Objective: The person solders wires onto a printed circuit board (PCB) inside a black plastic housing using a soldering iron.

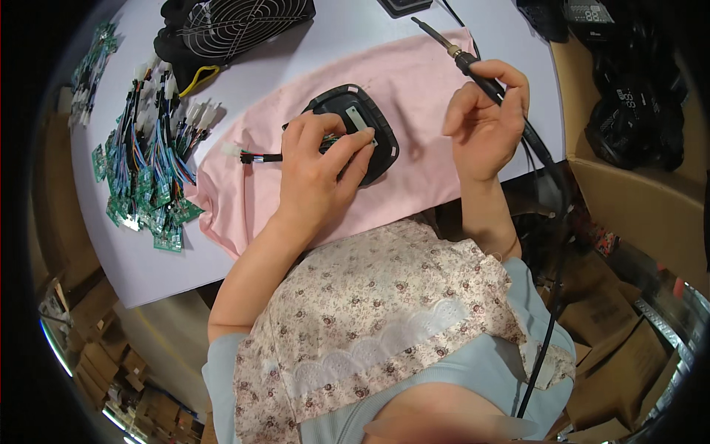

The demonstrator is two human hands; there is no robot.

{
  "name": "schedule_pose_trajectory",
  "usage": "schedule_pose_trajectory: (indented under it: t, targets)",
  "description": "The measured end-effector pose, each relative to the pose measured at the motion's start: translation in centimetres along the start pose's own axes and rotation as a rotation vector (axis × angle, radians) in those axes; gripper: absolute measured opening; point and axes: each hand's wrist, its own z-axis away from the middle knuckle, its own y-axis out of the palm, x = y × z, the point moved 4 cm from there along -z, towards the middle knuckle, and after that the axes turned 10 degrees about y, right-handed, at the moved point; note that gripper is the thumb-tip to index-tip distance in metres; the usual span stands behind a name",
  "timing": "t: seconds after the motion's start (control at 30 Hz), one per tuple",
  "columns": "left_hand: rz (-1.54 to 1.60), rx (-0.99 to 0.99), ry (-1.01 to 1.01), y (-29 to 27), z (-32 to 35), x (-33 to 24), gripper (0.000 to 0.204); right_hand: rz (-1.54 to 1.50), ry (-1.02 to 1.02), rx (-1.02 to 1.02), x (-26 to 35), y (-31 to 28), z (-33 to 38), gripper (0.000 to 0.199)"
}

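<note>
My left hand [314,166] lies over a rounded black plastic housing [385,152], its fingers bent and pressed down inside it. Between and beside the fingertips shows a pale strip [356,117] in the housing. What else the fingers pin there is hidden. A black-sleeved cable [268,157] runs out on the left to a white connector [231,149]. To the right, raised above the pink cloth [436,96], my right hand [488,129] is closed around a soldering iron [464,61]. Its tip points up and left, away from the housing.
Wired green circuit boards [159,196] lie heaped on the white table [133,277] at left. A black fan with a wire grille [233,26] stands at the back. On the right, an open cardboard box [636,196] holds black units [636,122]. The iron's cord [556,296] hangs past my right arm.
</note>
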Motion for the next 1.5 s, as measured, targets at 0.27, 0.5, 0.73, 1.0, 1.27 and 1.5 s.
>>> schedule_pose_trajectory:
  t: [0.27, 0.5, 0.73, 1.0, 1.27, 1.5]
  targets:
    - [0.035, -0.013, -0.029, 0.2, 0.1, 0.3, 0.026, -0.058, -0.078, -0.123, -1.2, -0.5, -0.7, 0.055]
    - [-0.049, -0.072, 0.094, -0.1, 0.3, 0.0, 0.031, -0.227, -0.092, -0.015, -2.1, -0.4, -0.7, 0.017]
    - [-0.037, 0.016, 0.100, 0.0, 0.6, -0.3, 0.031, -0.265, -0.026, -0.013, -2.6, -0.4, -0.6, 0.026]
    - [0.068, 0.161, 0.074, -0.6, 0.5, -0.1, 0.038, 0.082, -0.124, -0.060, -3.3, -0.1, -1.1, 0.022]
    - [0.043, 0.155, 0.057, -0.6, 0.5, -0.3, 0.041, 0.024, -0.228, -0.127, -2.7, 0.2, -0.3, 0.022]
    - [0.052, 0.139, 0.064, -0.4, 0.4, -0.2, 0.042, 0.132, -0.238, -0.088, -2.3, 1.1, 0.4, 0.021]
